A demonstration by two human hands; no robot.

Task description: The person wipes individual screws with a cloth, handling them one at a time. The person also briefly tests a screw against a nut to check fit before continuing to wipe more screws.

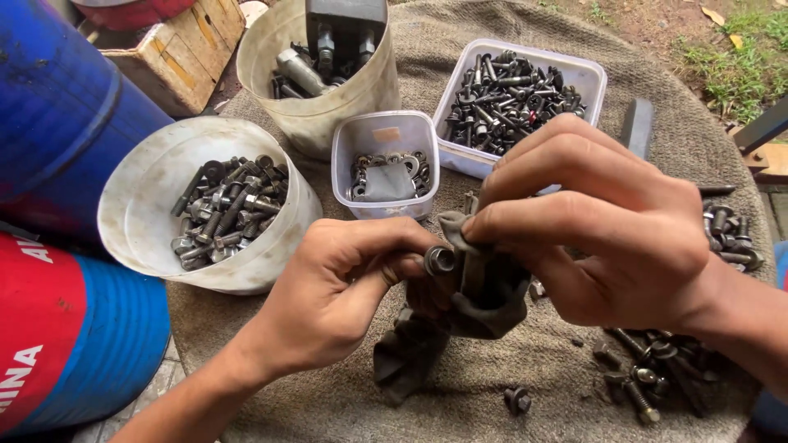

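Observation:
My left hand [341, 283] pinches a small round metal nut [441, 260] between thumb and fingers, at the middle of the view. My right hand [591, 221] grips a dark, dirty rag [460, 316] and presses a fold of it against the nut. The rest of the rag hangs down onto the cloth-covered surface [525, 377]. A bolt tip shows just above the rag by my right fingers.
A white bucket of bolts [139, 205] stands left, a second bucket [328, 107] behind it, a small tub of washers [386, 164] and a rectangular tub of bolts [574, 78] at the back. Loose bolts [648, 369] lie right. Blue-and-red drums [66, 328] stand at left.

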